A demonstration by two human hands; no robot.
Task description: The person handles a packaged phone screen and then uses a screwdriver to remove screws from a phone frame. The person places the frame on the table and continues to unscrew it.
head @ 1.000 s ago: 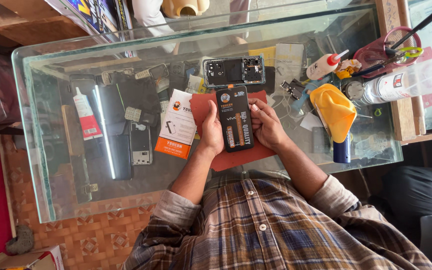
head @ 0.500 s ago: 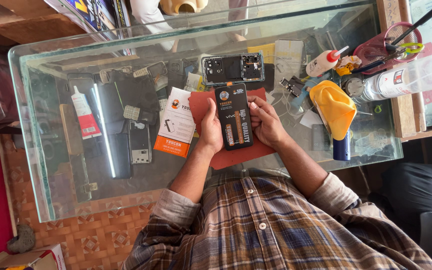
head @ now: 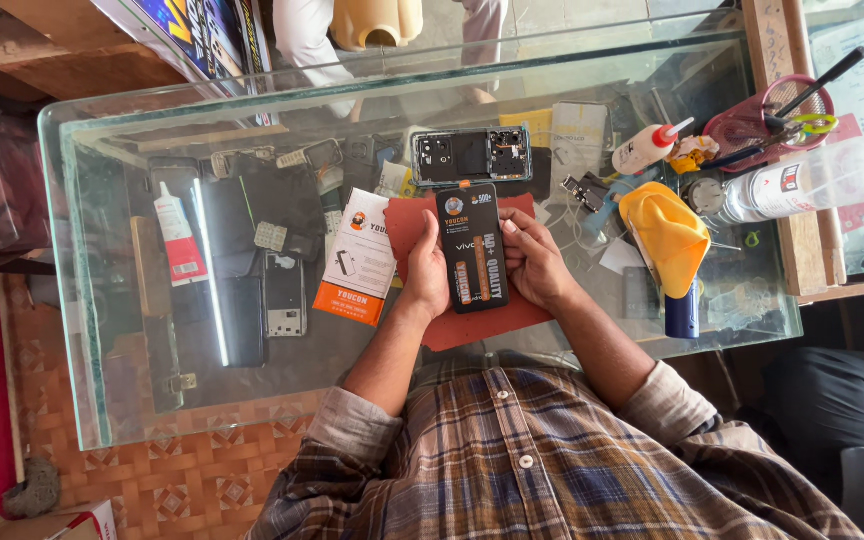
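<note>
Both hands grip a slim black packet with orange lettering (head: 474,258) over a red mat (head: 472,320) on the glass counter (head: 102,300). Left hand (head: 428,272) closed along the packet's left edge, thumb on its front; right hand (head: 532,262) curled round the right edge, fingertips on the face. White and orange leaflet (head: 357,258) just left. Opened phone (head: 470,155) lies above; yellow cloth (head: 664,235) to the right.

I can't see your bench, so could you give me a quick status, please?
Left hand, right hand both grip black battery. Held over red mat. Nothing obstructing.
</note>
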